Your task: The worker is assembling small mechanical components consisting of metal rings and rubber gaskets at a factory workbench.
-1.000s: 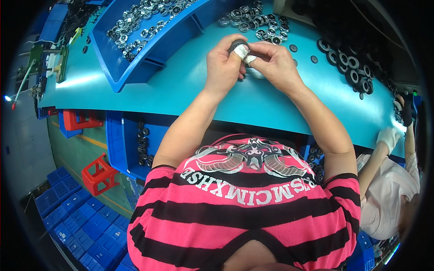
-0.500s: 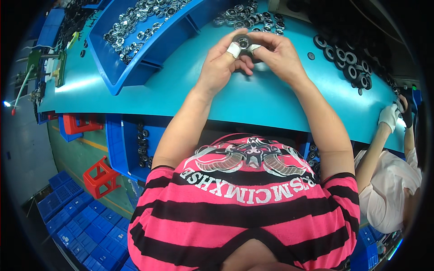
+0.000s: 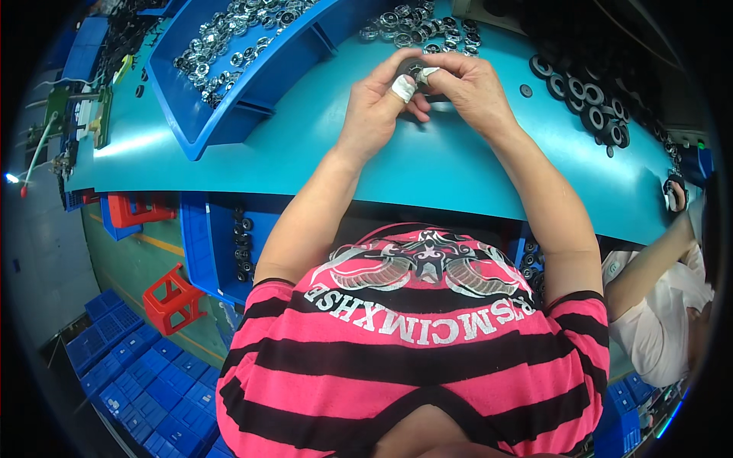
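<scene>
Over the teal table (image 3: 321, 175) I hold a small black-tyred wheel (image 3: 411, 66) between both hands. My left hand (image 3: 372, 103) grips its left side, fingers closed, with white tape round the thumb. On the other side my right hand (image 3: 472, 90) is closed on the wheel, its taped thumb pressing on the wheel's face. Both thumbs cover much of the hub. Loose chrome wheel hubs (image 3: 420, 32) lie just beyond my hands.
A blue tray (image 3: 200, 131) of chrome hubs (image 3: 205, 67) stands at left. Black tyres (image 3: 594, 118) and a small dark disc (image 3: 526, 91) lie at right. A co-worker's hand (image 3: 676, 195) shows at the far right. Red stools (image 3: 172, 301) and blue crates (image 3: 164, 393) stand on the floor.
My thumbs have moved inward over the wheel's face and now hide more of the hub. The co-worker's white-gloved hand has left its place at the table's right edge.
</scene>
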Motion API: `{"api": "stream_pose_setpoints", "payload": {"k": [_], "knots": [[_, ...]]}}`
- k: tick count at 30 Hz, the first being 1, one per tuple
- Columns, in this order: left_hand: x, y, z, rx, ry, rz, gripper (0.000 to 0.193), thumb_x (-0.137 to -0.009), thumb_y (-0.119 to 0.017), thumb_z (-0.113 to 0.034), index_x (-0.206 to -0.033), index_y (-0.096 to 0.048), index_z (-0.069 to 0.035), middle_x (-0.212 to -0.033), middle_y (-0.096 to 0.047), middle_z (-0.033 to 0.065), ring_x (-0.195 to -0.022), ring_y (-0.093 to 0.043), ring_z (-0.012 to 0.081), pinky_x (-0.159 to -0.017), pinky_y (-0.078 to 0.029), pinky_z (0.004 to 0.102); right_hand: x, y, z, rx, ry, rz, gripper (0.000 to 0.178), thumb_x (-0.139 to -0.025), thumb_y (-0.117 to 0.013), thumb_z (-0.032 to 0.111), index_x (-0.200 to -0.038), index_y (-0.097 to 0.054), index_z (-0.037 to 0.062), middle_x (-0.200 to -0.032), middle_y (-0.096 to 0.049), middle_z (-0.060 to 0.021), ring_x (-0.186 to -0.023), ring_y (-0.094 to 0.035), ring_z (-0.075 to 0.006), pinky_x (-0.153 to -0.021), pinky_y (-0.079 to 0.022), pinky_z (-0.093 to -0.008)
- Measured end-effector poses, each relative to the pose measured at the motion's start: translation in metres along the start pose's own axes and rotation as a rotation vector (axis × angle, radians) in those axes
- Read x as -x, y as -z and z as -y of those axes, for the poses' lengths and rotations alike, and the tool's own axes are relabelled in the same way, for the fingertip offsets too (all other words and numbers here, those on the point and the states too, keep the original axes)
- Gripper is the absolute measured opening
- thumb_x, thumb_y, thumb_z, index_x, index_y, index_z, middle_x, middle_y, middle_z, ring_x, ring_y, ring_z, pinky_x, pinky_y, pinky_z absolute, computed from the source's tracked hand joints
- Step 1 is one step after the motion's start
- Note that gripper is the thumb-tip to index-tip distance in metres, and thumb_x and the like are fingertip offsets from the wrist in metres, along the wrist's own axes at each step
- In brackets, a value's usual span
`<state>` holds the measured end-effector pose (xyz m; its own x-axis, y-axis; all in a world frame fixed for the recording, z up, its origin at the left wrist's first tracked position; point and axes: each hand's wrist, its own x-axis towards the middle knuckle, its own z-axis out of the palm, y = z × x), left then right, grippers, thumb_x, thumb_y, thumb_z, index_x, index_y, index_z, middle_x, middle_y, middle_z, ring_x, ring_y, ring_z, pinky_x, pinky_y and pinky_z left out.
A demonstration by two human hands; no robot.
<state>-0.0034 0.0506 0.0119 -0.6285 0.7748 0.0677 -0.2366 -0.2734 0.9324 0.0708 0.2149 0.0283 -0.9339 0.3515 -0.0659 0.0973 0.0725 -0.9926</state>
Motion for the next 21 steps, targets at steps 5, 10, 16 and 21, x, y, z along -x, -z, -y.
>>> {"api": "stream_pose_setpoints", "payload": {"k": [5, 10, 16, 21], "knots": [[0.001, 0.001, -0.001, -0.043, 0.006, -0.006, 0.042, -0.105, -0.054, -0.02, -0.144, -0.049, -0.004, -0.103, -0.066, 0.0098, -0.084, -0.066, 0.017, -0.074, -0.059, 0.0314, 0.001, 0.0, 0.009, 0.01, -0.024, 0.059, 0.035, -0.089, -0.066, 0.019, -0.118, -0.07, -0.0009, -0.094, -0.073, -0.008, -0.081, -0.068, -0.0117, -0.077, -0.054, -0.0268], [-0.002, 0.0, -0.004, 0.193, 0.037, 0.023, 0.044, -0.105, -0.053, -0.02, -0.145, -0.047, -0.002, -0.11, -0.065, 0.0119, -0.09, -0.068, 0.0207, -0.075, -0.059, 0.0324, 0.001, 0.0, 0.012, -0.106, -0.041, 0.071, 0.034, -0.09, -0.065, 0.018, -0.118, -0.069, -0.0004, -0.094, -0.073, -0.0082, -0.08, -0.068, -0.0122, -0.076, -0.055, -0.0271], [-0.002, 0.002, -0.003, 0.188, 0.061, 0.018, 0.046, -0.105, -0.053, -0.021, -0.145, -0.045, -0.001, -0.112, -0.065, 0.0128, -0.093, -0.068, 0.0224, -0.076, -0.059, 0.0339, 0.002, -0.003, 0.01, -0.052, -0.051, 0.044, 0.034, -0.089, -0.066, 0.018, -0.117, -0.07, -0.001, -0.092, -0.072, -0.0078, -0.08, -0.068, -0.0122, -0.076, -0.055, -0.0268], [-0.002, 0.003, -0.002, 0.152, 0.049, 0.037, 0.043, -0.105, -0.054, -0.019, -0.144, -0.048, -0.001, -0.111, -0.064, 0.0111, -0.091, -0.067, 0.019, -0.078, -0.06, 0.0345, 0.001, -0.001, 0.005, -0.002, 0.013, 0.031, 0.031, -0.089, -0.066, 0.019, -0.111, -0.073, -0.001, -0.094, -0.071, -0.0054, -0.081, -0.068, -0.0125, -0.075, -0.054, -0.0272]]}}
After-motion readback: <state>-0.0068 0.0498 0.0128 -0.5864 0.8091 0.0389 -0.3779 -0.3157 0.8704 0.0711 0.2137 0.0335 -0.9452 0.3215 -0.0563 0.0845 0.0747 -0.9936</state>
